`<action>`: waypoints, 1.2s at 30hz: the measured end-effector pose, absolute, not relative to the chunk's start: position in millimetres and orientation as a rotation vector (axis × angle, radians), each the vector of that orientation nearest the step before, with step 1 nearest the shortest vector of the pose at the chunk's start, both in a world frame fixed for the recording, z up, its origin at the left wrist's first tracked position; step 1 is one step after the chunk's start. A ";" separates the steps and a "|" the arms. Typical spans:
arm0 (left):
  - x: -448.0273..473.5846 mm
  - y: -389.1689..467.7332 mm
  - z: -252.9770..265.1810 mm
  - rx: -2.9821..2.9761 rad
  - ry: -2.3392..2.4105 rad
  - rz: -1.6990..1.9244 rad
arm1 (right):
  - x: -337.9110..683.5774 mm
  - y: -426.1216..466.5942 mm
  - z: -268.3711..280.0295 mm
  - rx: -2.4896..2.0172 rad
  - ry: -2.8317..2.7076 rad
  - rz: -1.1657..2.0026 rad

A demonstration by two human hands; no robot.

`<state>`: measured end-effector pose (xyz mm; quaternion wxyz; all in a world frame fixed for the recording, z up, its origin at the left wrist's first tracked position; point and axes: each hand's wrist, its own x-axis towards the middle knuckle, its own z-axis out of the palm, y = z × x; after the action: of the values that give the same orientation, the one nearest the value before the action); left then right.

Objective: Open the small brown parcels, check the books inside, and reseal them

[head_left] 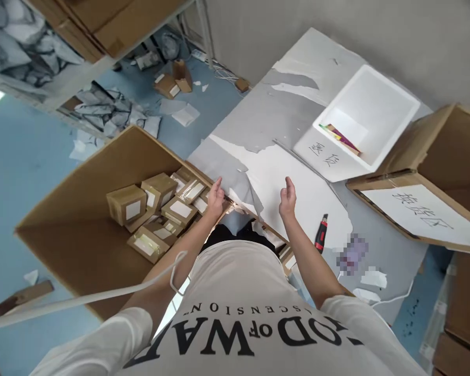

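My left hand point(215, 199) is held out near the edge of a large open cardboard box point(70, 230), its fingers stretched forward and nothing in it. Inside that box lie several small taped parcels point(179, 209) with white labels. Opposite, my right hand point(287, 199) hangs over the torn white and grey tabletop point(264, 180), likewise empty with fingers extended. The two palms roughly face each other, apart. A red and black utility knife point(321, 234) lies on the table to the right of my right hand.
A white foam box point(379, 112) with handwriting holds a colourful flat item. Beside it stands a cardboard box point(450, 156) with a handwritten sheet. A blurred purple object point(352, 254) lies nearer. Shelving point(113, 60) and grey packages point(113, 115) are at left. A white cable point(102, 297) crosses in front.
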<state>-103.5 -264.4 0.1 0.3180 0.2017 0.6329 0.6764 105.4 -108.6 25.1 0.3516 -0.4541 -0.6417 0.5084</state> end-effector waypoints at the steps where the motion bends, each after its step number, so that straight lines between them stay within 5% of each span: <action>1: -109.7 -273.8 0.9 0.515 1.663 1.814 | 92.8 -115.5 25.0 -1.154 -1.698 1.329; 21: -234.0 -493.0 -62.5 0.009 2.069 2.036 | -156.9 -257.8 -21.5 -0.653 -2.383 1.413; 36: -283.6 -463.0 -223.8 -0.439 2.234 1.465 | -242.5 -255.8 -204.7 -1.041 -2.748 1.336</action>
<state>-283.6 -463.0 -223.8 0.2151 -0.1585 0.8058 0.5285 -242.5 -255.8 -204.7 -0.0430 -0.3222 -0.8505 0.4135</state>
